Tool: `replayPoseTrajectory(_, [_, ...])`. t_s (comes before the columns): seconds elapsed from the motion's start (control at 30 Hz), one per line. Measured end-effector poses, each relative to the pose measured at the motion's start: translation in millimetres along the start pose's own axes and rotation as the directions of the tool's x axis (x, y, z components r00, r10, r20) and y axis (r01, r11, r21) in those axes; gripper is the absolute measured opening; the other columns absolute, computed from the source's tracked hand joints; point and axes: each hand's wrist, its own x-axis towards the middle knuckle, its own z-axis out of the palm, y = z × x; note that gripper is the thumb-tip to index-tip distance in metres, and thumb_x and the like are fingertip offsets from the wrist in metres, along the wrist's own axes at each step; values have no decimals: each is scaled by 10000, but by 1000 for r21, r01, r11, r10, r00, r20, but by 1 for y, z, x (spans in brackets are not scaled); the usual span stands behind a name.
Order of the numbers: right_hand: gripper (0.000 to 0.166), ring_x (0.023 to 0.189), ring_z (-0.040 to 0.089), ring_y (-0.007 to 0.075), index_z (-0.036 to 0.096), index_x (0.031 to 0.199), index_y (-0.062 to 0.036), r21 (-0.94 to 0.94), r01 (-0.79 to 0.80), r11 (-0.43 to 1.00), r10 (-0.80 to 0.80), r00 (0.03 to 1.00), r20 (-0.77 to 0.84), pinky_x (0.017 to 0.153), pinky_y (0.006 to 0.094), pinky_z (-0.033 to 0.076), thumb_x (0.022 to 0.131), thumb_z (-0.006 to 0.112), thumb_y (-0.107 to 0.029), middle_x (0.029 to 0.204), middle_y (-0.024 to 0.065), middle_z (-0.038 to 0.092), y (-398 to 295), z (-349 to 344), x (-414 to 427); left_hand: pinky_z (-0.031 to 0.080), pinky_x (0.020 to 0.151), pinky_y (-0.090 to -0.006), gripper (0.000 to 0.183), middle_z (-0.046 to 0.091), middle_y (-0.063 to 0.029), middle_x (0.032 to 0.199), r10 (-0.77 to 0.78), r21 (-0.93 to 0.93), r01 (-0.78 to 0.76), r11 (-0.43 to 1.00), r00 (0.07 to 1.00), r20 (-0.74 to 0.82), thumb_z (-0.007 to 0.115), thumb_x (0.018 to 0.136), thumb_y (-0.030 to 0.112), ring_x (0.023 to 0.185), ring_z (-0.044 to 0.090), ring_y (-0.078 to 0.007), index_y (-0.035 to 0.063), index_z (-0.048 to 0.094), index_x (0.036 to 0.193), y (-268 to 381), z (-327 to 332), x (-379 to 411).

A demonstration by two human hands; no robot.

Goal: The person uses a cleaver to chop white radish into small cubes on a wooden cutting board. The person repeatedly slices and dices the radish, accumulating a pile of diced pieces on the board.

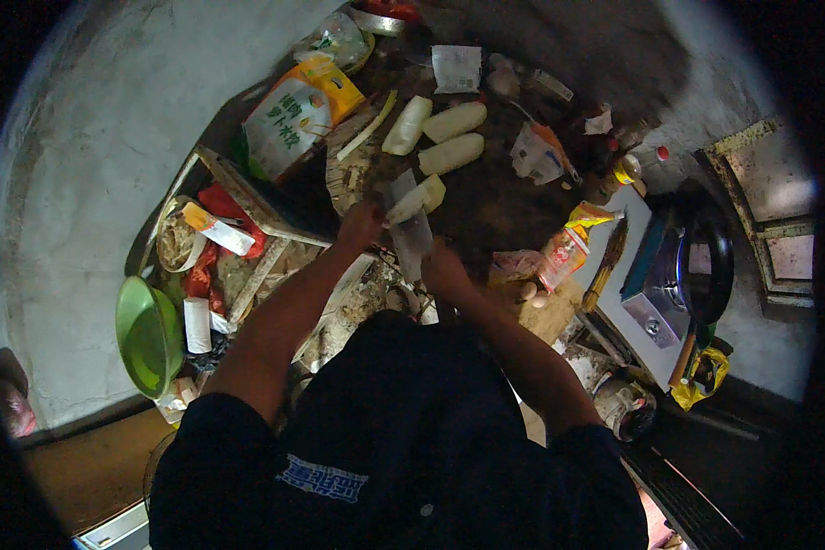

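My right hand (447, 271) grips a broad-bladed cleaver (411, 246) in front of my body, its blade pointing away from me. With my left hand (362, 223) I hold the near end of a pale peeled vegetable piece (419, 198), which lies across the blade in this view. Whether the blade touches or cuts it, I cannot tell. Beyond it are three more pale pieces: one upright in the view (408, 125), one at the upper right (455, 122) and one below that (452, 153). A thin green-white strip (370, 127) rests on a worn wooden board (344, 175).
A printed food bag (295, 113) stands at the board's left. On the right are a red-and-yellow packet (562, 258), two eggs (533, 295), a straw brush (606, 265) and a gas stove (653, 323) bearing a black wok (709, 258). A green basin (148, 337) sits far left.
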Motion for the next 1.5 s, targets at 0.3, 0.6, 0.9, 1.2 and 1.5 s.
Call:
replayPoseTrajectory(0.3, [400, 796, 657, 499, 401, 1183, 77, -204, 7, 979, 2, 999, 45, 685, 591, 519, 880, 568, -125, 825, 349, 630, 0, 24, 2, 529, 811, -504, 153, 689, -179, 932, -66, 98, 69, 993, 997, -31, 708, 789, 165, 892, 666, -392, 65, 708, 905, -13, 17, 0])
replayPoseTrajectory(0.6, [324, 1054, 634, 396, 552, 1163, 13, 94, -53, 994, 53, 999, 4, 850, 499, 516, 897, 589, -169, 1164, 275, 621, -7, -1, -31, 535, 791, -458, 244, 682, -174, 969, -184, -213, 139, 967, 961, -208, 761, 792, 125, 906, 673, -352, 30, 682, 1003, 33, 16, -26])
replayPoseTrajectory(0.9, [338, 1056, 632, 274, 564, 1241, 0, 227, -203, 953, 202, 979, 28, 921, 406, 506, 955, 584, -179, 1153, 183, 653, 34, -43, -165, 503, 762, -431, 331, 593, -143, 949, 160, -275, -153, 949, 987, 4, 774, 816, 165, 859, 610, -323, 38, 586, 1056, 81, 84, -110])
replayPoseTrajectory(1.2, [306, 830, 618, 146, 506, 1297, -45, 768, -205, 606, 512, 840, -180, 670, 318, 538, 993, 524, -73, 1098, 90, 650, 71, -42, -357, 474, 727, -408, 317, 558, -132, 911, 465, -437, -311, 844, 830, 307, 783, 814, 186, 832, 567, -284, 34, 562, 981, 213, 155, -191])
replayPoseTrajectory(1.5, [280, 598, 554, 127, 493, 1210, -55, 820, -219, 529, 759, 555, -342, 503, 307, 482, 948, 523, -146, 828, 57, 591, 120, -79, -563, 455, 733, -402, 309, 535, -124, 869, 557, -473, -294, 831, 465, 688, 768, 830, 213, 796, 536, -272, 2, 563, 924, 363, 332, -320])
